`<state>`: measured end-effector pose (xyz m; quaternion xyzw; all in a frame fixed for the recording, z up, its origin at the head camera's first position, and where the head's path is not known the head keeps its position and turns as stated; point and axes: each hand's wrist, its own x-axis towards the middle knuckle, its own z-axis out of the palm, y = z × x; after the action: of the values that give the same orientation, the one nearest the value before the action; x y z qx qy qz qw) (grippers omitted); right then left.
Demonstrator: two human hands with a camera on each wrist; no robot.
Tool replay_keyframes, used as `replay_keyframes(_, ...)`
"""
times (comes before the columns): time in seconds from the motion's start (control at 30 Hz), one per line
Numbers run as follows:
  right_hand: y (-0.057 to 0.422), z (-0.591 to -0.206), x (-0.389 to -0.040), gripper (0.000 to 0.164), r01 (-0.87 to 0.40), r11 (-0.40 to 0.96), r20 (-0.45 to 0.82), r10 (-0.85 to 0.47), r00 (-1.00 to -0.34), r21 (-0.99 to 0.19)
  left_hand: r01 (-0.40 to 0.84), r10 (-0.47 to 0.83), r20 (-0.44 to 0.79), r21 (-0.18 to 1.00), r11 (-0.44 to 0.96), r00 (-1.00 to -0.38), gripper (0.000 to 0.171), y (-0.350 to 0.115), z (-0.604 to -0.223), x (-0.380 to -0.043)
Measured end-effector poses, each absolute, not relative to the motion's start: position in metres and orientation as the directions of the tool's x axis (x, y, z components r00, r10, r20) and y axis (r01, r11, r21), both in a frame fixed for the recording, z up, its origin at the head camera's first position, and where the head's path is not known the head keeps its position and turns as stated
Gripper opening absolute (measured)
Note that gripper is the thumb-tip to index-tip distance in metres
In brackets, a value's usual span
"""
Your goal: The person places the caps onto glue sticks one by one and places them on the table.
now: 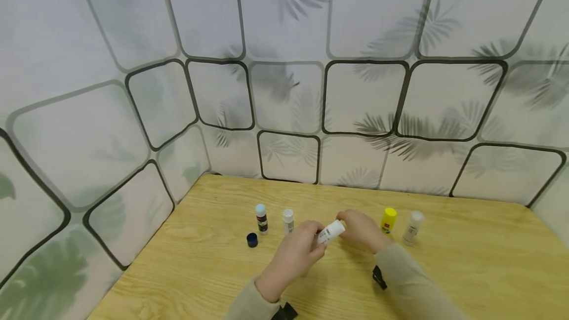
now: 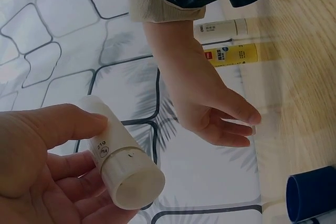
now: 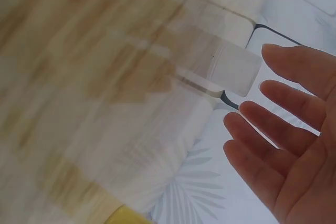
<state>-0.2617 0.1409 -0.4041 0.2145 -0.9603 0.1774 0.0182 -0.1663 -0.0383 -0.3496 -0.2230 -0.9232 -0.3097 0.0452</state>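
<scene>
A white glue stick [image 1: 330, 232] is held in my left hand [image 1: 299, 246], tilted up to the right above the table. In the left wrist view, the thumb lies along the glue stick [image 2: 118, 150] with the other fingers under it. My right hand [image 1: 362, 231] is low over the table, beyond the glue stick. The right wrist view has a small clear cap [image 3: 236, 72] on the table at the thumb and index fingertips. Those fingers [image 3: 294, 90] are spread and mostly straight; whether they touch the cap is hard to tell. The head view hides the cap.
A pale-blue-topped tube [image 1: 262, 219] stands on the left, beside a loose dark blue cap [image 1: 252, 240]. Behind my left hand is a white tube [image 1: 288, 220]. A yellow glue stick [image 1: 388, 220] and another white one [image 1: 413, 228] stand at right. Patterned cloth [image 1: 284, 93] borders the wooden table [image 1: 200, 260].
</scene>
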Motion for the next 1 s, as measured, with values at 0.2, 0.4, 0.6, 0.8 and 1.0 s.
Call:
replay_keyframes(0.2,0.142,-0.408,-0.263,0.011,-0.421,0.846,0.08,-0.419,-0.905,-0.328,0.444,0.392,0.218,0.558,0.701,-0.893,0.024,-0.037,-0.35,-0.165)
replay_keyframes(0.4,0.139,-0.411,-0.264,0.008,-0.419,0.829,0.065,-0.426,-0.902,-0.37,0.458,0.403,0.227,0.551,0.698,-0.887,0.023,-0.036,-0.35,-0.166)
replay_keyframes(0.6,0.14,-0.41,-0.262,0.011,-0.433,0.816,0.078,-0.438,-0.896,-0.383,0.471,0.409,0.24,0.548,0.691,-0.88,0.022,-0.036,-0.351,-0.166)
replay_keyframes(0.8,0.143,-0.408,-0.259,0.011,-0.427,0.815,0.094,-0.426,-0.9,-0.392,0.474,0.411,0.243,0.544,0.692,-0.879,0.023,-0.035,-0.351,-0.166)
replay_keyframes(1.0,0.151,-0.405,-0.252,0.012,-0.429,0.784,0.143,-0.411,-0.9,-0.448,0.467,0.412,0.23,0.546,0.695,-0.882,0.024,-0.035,-0.351,-0.165)
